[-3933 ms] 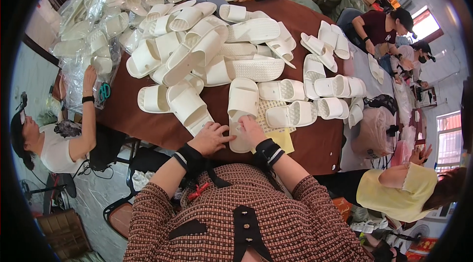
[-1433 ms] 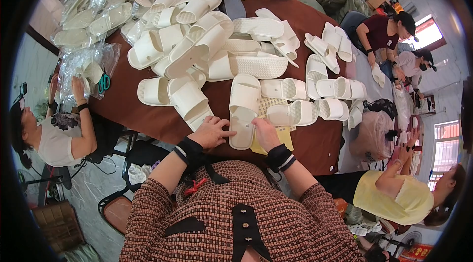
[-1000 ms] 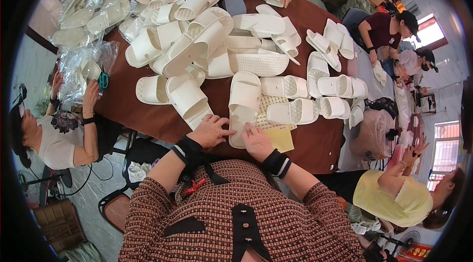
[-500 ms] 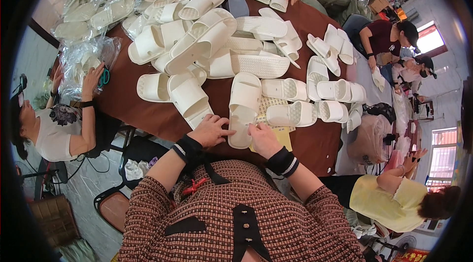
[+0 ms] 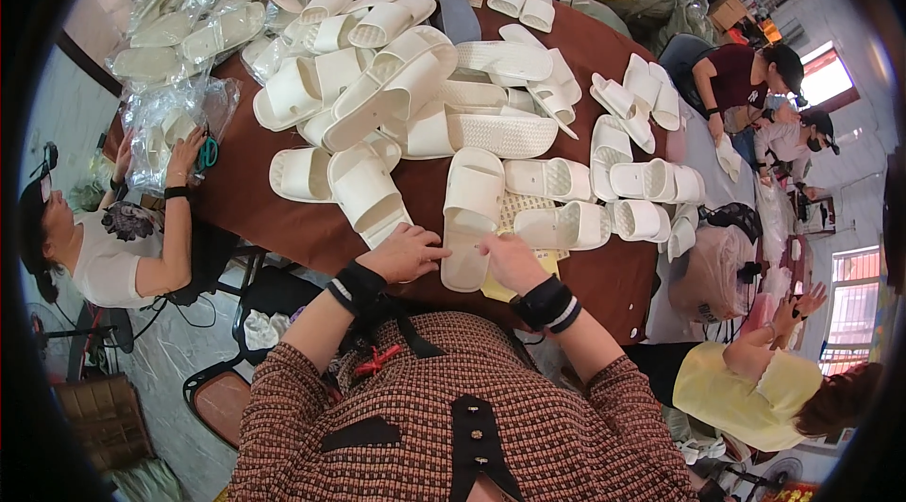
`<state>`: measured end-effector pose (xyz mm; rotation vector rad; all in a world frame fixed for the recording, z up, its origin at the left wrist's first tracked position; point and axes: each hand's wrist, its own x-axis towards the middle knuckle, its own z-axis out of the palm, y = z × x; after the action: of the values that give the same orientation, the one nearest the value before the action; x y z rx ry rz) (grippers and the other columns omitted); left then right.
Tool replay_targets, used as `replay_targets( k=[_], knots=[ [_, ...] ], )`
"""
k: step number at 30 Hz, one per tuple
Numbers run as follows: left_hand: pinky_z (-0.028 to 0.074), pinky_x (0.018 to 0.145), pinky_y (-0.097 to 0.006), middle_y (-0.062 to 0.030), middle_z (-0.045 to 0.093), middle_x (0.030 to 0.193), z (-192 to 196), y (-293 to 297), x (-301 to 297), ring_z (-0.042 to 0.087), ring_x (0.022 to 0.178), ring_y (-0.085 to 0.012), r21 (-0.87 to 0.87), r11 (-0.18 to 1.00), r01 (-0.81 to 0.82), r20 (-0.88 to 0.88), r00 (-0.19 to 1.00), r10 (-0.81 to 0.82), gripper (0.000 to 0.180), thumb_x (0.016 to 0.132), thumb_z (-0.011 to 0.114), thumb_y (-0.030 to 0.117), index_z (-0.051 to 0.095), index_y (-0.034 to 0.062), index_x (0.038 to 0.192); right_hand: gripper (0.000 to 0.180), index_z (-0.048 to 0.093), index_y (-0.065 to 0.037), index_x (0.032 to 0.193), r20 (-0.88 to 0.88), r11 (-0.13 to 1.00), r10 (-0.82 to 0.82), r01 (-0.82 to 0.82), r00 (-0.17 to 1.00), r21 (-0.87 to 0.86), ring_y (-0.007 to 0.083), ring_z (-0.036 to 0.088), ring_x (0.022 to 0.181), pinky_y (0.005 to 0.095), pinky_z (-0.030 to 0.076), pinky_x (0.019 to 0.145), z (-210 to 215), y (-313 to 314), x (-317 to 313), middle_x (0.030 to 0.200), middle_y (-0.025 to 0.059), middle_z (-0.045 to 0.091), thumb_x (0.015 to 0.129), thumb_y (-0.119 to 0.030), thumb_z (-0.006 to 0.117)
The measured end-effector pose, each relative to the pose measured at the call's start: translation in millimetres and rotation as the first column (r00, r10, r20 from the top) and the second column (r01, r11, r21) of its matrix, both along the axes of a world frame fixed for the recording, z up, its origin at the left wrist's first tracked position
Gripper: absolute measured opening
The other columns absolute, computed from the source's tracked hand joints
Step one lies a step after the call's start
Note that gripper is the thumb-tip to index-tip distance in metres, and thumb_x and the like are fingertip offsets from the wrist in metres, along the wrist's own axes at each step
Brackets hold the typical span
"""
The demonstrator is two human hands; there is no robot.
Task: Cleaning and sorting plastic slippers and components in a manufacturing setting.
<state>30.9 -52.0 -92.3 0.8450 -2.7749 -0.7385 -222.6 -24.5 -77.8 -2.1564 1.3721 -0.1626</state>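
Note:
In front of me a white slipper (image 5: 469, 219) lies on the brown-covered table, its heel toward me. The fingertips of my left hand (image 5: 406, 255) touch the left edge of its heel, fingers mostly stretched out. My right hand (image 5: 517, 262) is closed in a pinch at the right edge of the heel; whatever it may hold is hidden. Just right of the slipper, a sheet of small stickers (image 5: 515, 208) and a pale yellow sheet (image 5: 500, 290) lie partly covered. Another white slipper (image 5: 366, 191) rests beyond my left hand.
A heap of white slippers (image 5: 396, 77) fills the middle of the brown tabletop (image 5: 255, 219), with more pairs at right. Bagged slippers (image 5: 203, 11) pile up at far left. A co-worker at left handles a plastic bag (image 5: 170, 125) near teal-handled scissors (image 5: 207, 154). Other people surround the table.
My right hand has curled its fingers in more at the slipper's heel. The far co-worker's hands have come off the white pair there. The whole view has shifted slightly.

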Motion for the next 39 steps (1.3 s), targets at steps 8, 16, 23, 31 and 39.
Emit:
replay_targets(
  k=[8, 16, 23, 31, 39],
  knots=[
    [0.043, 0.087, -0.041, -0.0129, 0.055, 0.113, 35, -31, 63, 0.052, 0.103, -0.0321, -0.103, 0.818, -0.566, -0.303, 0.801, 0.516, 0.033, 0.079, 0.06, 0.011, 0.058, 0.0067, 0.111, 0.043, 0.051, -0.002, 0.111, 0.167, 0.912, -0.158, 0.209, 0.973, -0.354, 0.0364, 0.05, 0.101, 0.0424, 0.042, 0.088, 17, -53, -6, 0.111, 0.0172, 0.055, 0.072, -0.012, 0.065],
    [0.044, 0.085, -0.044, -0.0246, 0.05, 0.113, -8, -45, 92, 0.053, 0.097, -0.0395, 0.228, 0.611, -0.758, -0.237, 0.565, 0.79, 0.049, 0.077, 0.061, 0.013, 0.046, -0.0035, 0.121, 0.068, 0.046, 0.0, 0.122, 0.116, 0.963, -0.242, 0.253, 0.963, -0.089, 0.0397, 0.046, 0.111, 0.0422, 0.038, 0.097, -11, -90, -7, 0.118, 0.0241, 0.051, 0.066, -0.027, 0.073],
    [0.046, 0.066, -0.041, -0.0231, 0.059, 0.075, -27, -48, 106, 0.059, 0.074, -0.0366, 0.24, 0.659, -0.713, -0.085, 0.661, 0.746, 0.033, 0.075, 0.063, 0.022, 0.061, -0.0047, 0.095, 0.051, 0.061, -0.001, 0.1, -0.04, 0.957, -0.246, 0.236, 0.969, -0.171, 0.0366, 0.051, 0.099, 0.0417, 0.041, 0.089, -20, -89, -12, 0.101, 0.0207, 0.059, 0.065, -0.035, 0.073],
    [0.046, 0.048, -0.026, -0.0056, 0.06, 0.07, -24, -22, 119, 0.055, 0.057, -0.0126, 0.76, 0.255, -0.598, 0.056, 0.452, 0.89, 0.026, 0.079, 0.063, 0.022, 0.063, -0.0039, 0.084, 0.029, 0.063, -0.001, 0.075, 0.134, 0.919, -0.314, 0.337, 0.94, -0.206, 0.0319, 0.055, 0.087, 0.0397, 0.044, 0.079, 43, -61, -38, 0.078, 0.0149, 0.062, 0.066, -0.028, 0.072],
    [0.049, 0.047, -0.027, -0.0029, 0.053, 0.066, -22, -5, 123, 0.051, 0.054, -0.0121, 0.854, 0.122, -0.506, 0.035, 0.291, 0.956, 0.023, 0.084, 0.059, 0.021, 0.059, -0.0015, 0.083, 0.025, 0.061, -0.002, 0.073, 0.34, 0.672, -0.548, 0.644, 0.765, -0.366, 0.031, 0.054, 0.084, 0.0399, 0.044, 0.075, 116, -34, -61, 0.076, 0.0128, 0.06, 0.066, -0.023, 0.073]
  ],
)
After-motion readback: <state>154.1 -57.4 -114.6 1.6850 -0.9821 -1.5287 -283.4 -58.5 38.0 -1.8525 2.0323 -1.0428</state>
